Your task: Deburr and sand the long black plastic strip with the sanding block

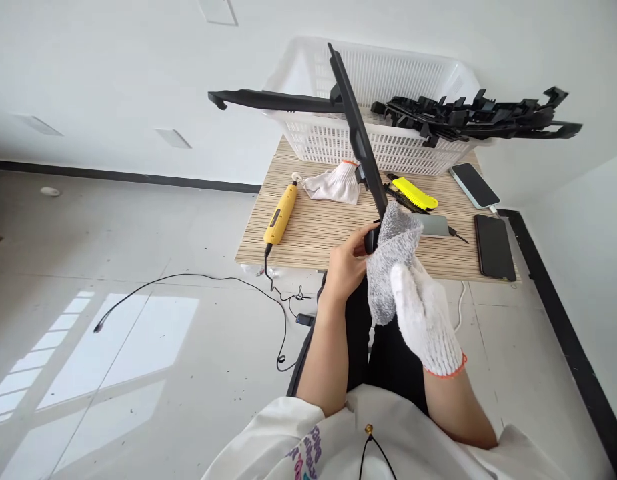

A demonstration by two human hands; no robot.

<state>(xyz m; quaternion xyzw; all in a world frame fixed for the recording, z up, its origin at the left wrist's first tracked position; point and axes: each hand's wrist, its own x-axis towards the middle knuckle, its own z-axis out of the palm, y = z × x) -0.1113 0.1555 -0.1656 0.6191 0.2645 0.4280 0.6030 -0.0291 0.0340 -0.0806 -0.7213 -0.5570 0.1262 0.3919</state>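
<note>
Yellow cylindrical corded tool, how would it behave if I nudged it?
The yellow cylindrical tool looks hard-shelled, so probably stiff. Being rounded, it might roll, though the thin black cord at its near end could tug against that.

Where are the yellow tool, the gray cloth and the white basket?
Yellow tool [281,215], head view: the middle of its body.
Gray cloth [389,252], head view: the middle of its visible fabric.
White basket [317,141], head view: its slatted front wall.

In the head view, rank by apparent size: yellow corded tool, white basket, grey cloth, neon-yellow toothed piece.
1. White basket
2. Grey cloth, though being nearer the camera enlarges it
3. Yellow corded tool
4. Neon-yellow toothed piece
</note>
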